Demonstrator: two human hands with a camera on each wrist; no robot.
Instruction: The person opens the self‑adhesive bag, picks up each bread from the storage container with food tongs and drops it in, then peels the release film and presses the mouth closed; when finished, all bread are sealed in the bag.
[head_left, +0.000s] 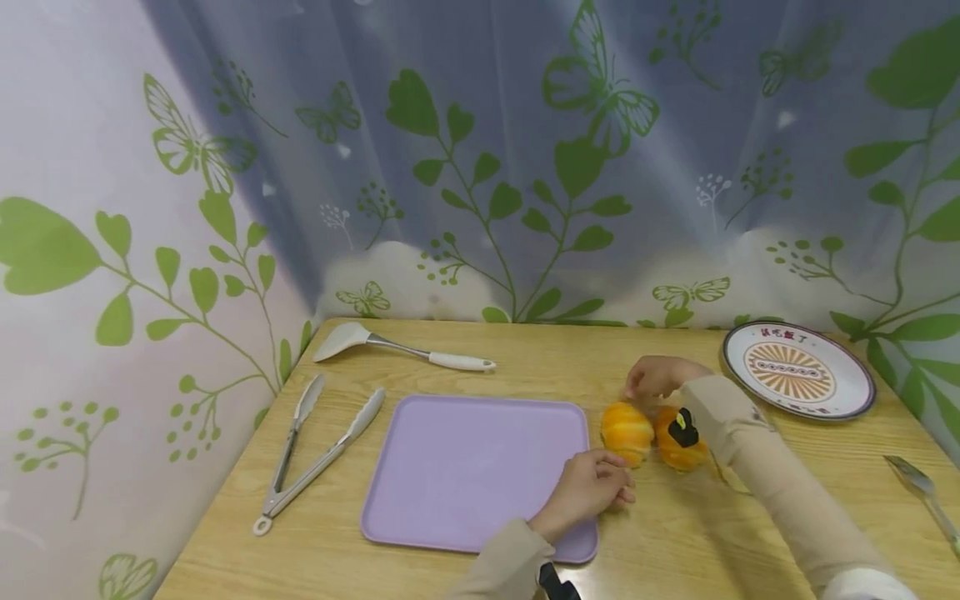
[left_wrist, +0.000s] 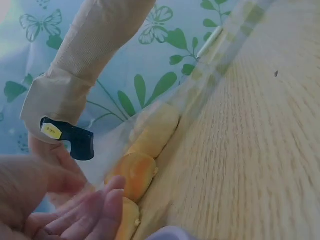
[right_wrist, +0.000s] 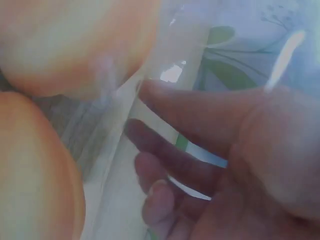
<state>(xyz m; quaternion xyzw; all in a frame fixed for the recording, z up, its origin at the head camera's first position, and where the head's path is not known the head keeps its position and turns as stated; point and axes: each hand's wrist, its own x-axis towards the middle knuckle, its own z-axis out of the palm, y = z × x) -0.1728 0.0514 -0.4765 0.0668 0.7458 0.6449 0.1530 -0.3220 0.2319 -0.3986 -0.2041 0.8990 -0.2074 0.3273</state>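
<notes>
Golden bread rolls (head_left: 627, 433) sit to the right of a lilac tray (head_left: 480, 467), under clear plastic film (left_wrist: 107, 145). Three rolls (left_wrist: 134, 176) line up in the left wrist view. My right hand (head_left: 660, 377) reaches over their far side, its sleeve and black wrist device partly covering the right-hand rolls. In the right wrist view its thumb (right_wrist: 185, 107) stands apart from the bent fingers, tips at the film; I cannot tell whether it grips the film. My left hand (head_left: 590, 485) hangs over the tray's right edge, fingers loosely bent, fingertips right by the nearest roll.
Metal tongs (head_left: 315, 462) lie spread left of the tray. Behind it is a white-handled spatula or turner (head_left: 405, 346). A patterned plate (head_left: 801, 370) stands at the back right, a fork (head_left: 922, 487) at the right edge. A printed curtain (head_left: 480, 167) borders the wooden table (head_left: 300, 550).
</notes>
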